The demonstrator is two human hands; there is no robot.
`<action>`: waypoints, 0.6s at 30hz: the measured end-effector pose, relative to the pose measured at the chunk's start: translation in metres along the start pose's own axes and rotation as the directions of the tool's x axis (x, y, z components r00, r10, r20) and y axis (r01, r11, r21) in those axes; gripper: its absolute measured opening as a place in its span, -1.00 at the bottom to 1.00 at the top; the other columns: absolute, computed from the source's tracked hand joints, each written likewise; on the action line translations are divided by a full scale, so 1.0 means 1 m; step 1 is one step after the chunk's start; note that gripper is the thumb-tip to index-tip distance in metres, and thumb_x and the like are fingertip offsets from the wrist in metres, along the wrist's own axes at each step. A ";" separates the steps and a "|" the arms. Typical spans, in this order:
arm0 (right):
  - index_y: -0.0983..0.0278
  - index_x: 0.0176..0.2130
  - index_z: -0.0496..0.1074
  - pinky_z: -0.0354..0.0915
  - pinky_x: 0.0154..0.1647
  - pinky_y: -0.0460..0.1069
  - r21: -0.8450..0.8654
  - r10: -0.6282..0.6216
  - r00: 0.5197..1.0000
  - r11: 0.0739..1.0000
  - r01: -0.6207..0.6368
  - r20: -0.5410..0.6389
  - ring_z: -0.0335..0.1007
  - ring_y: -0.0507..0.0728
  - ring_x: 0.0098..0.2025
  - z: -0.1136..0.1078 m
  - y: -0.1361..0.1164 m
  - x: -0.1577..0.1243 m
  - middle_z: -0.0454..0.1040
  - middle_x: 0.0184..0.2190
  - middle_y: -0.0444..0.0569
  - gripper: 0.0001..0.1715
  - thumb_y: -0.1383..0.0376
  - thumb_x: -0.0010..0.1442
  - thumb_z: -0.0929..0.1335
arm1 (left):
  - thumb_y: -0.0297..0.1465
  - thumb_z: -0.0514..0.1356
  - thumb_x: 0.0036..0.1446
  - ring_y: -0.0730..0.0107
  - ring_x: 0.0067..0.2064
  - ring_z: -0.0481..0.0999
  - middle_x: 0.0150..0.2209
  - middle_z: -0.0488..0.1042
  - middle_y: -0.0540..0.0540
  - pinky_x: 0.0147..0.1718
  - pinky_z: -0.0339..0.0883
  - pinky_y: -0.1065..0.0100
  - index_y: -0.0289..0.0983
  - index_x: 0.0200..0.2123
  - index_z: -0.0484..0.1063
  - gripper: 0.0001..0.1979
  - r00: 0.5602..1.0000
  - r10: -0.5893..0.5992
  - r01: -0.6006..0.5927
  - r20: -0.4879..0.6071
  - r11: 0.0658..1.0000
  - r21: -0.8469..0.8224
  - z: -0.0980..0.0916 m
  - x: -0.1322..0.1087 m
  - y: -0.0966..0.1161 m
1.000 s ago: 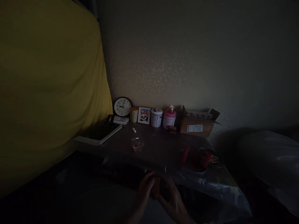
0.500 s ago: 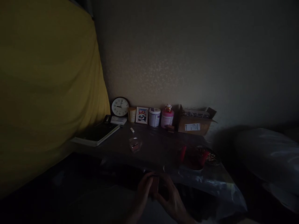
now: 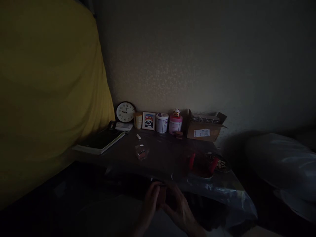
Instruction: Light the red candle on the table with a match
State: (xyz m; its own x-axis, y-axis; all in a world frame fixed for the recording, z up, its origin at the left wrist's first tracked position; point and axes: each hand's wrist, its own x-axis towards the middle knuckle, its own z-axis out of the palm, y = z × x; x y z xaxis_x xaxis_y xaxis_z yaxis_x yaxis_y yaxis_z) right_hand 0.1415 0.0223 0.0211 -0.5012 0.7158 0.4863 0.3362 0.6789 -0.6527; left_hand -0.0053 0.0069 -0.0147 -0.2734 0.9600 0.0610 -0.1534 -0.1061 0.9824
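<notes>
The room is very dark. My left hand (image 3: 151,199) and my right hand (image 3: 179,208) meet low in the view, just in front of the desk's near edge. Both curl around a small dark reddish box-like object (image 3: 161,194) held between them. I cannot make out what the object is. The fingers of each hand are bent and pressed on it.
A dark desk (image 3: 163,158) under clear plastic carries a notebook (image 3: 100,141), a wall clock (image 3: 125,112), a panda picture (image 3: 148,120), two jars (image 3: 162,122), a cardboard box (image 3: 204,126), a small packet (image 3: 141,152) and a red-handled dish (image 3: 202,164). A yellow cloth (image 3: 49,92) hangs at left.
The view has shifted slightly, so the desk items sit a little further left and up. My hands stay together on the small object, raised a touch.
</notes>
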 end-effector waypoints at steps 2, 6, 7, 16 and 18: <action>0.14 0.11 0.18 0.26 0.08 0.05 -0.001 0.004 1.000 1.000 -0.004 0.005 0.26 0.20 0.10 0.000 -0.001 0.000 0.35 0.04 0.01 -0.39 0.21 0.09 0.39 | -0.17 0.09 0.07 0.13 -0.06 0.43 -0.22 0.52 -0.08 -0.06 0.25 0.22 -0.17 -0.28 0.45 -0.74 1.000 -0.012 0.012 -0.009 1.000 0.014 0.000 -0.001 0.002; 0.13 0.09 0.19 0.27 0.05 0.02 0.022 0.005 1.000 1.000 -0.005 0.013 0.29 0.19 0.06 -0.001 -0.003 0.000 0.35 0.03 -0.01 -0.41 0.21 0.09 0.39 | -0.17 0.07 0.08 0.14 -0.09 0.44 -0.30 0.52 -0.05 -0.11 0.28 0.24 -0.18 -0.31 0.42 -0.75 0.999 -0.024 0.025 -0.024 0.999 0.036 0.001 -0.005 0.009; 0.14 0.07 0.21 0.29 0.02 0.00 0.030 0.006 1.000 1.000 -0.006 0.017 0.31 0.17 0.04 0.000 -0.003 0.000 0.36 0.01 -0.02 -0.43 0.22 0.09 0.39 | -0.15 0.05 0.08 0.14 -0.12 0.45 -0.33 0.51 -0.04 -0.13 0.29 0.24 -0.19 -0.32 0.42 -0.73 0.999 -0.029 0.030 -0.019 0.999 0.045 0.001 -0.005 0.010; 0.19 -0.07 0.29 0.32 -0.13 -0.04 0.026 0.049 0.998 0.998 -0.050 0.038 0.39 0.13 -0.14 0.002 0.000 -0.003 0.43 -0.16 -0.03 -0.62 0.21 0.10 0.38 | -0.02 0.16 -0.12 0.03 0.10 0.32 -0.02 0.45 -0.22 0.02 0.23 0.17 -0.22 -0.25 0.41 -0.55 0.964 -0.187 0.188 -0.188 0.982 -0.011 0.001 -0.005 -0.001; 0.19 -0.08 0.30 0.32 -0.16 -0.05 0.030 0.059 0.997 0.998 -0.061 0.044 0.40 0.12 -0.16 0.002 -0.001 -0.003 0.43 -0.17 -0.04 -0.63 0.21 0.10 0.38 | -0.02 0.18 -0.13 0.01 0.12 0.30 0.00 0.45 -0.21 0.04 0.22 0.15 -0.21 -0.25 0.42 -0.55 0.961 -0.196 0.195 -0.198 0.981 -0.024 0.001 -0.005 -0.003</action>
State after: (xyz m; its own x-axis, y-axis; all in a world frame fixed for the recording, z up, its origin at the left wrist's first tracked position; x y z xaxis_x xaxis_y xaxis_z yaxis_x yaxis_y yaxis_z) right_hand 0.1413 0.0196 0.0191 -0.5152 0.7468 0.4206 0.3422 0.6292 -0.6979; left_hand -0.0024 0.0027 -0.0179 -0.4201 0.8917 -0.1686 -0.2264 0.0769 0.9710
